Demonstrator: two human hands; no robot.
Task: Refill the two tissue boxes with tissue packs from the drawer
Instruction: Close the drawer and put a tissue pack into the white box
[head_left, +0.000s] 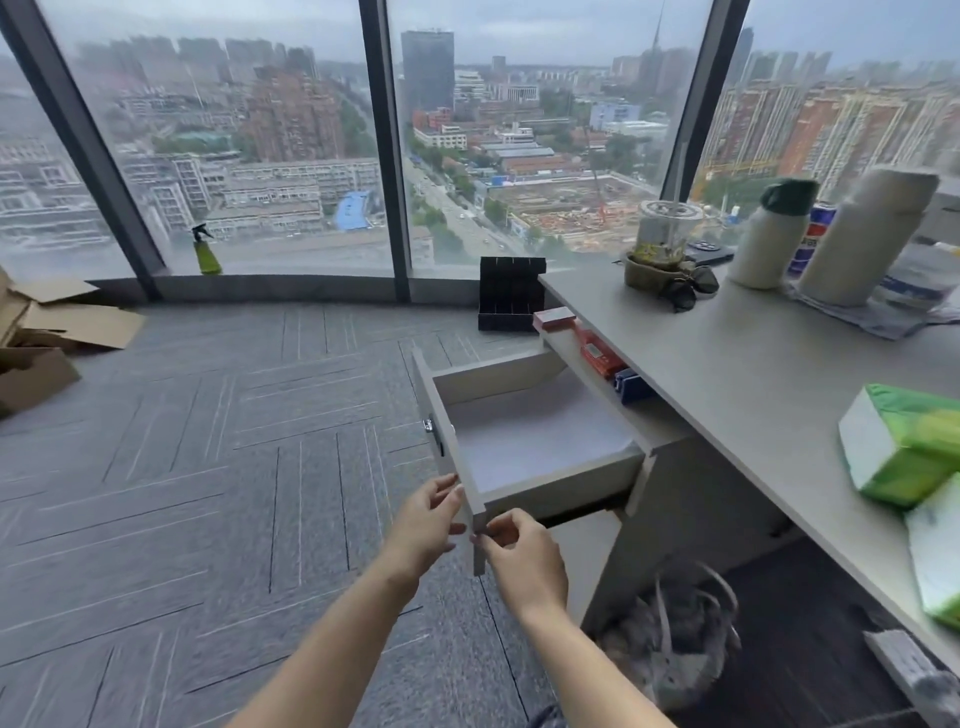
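The pale grey wooden drawer (524, 431) stood pulled out from under the tabletop (753, 374), its inside showing only a bare white bottom. At its near front corner both hands met. The left hand (423, 519) lay against the outer face of the drawer front, fingers spread and loosely curled, touching the panel without closing round it. The right hand (519, 551) pinched the lower edge of that same corner between thumb and fingertips. Well to the right, two green-and-white plastic-wrapped tissue packs (904, 447) lay on the tabletop, touching one another at its near edge. Farther back on the tabletop stood a clear lidded plastic cup (667, 228) and a white bottle with a green cap (774, 234). Grey carpet tiles (208, 467) covered the floor below the drawer.
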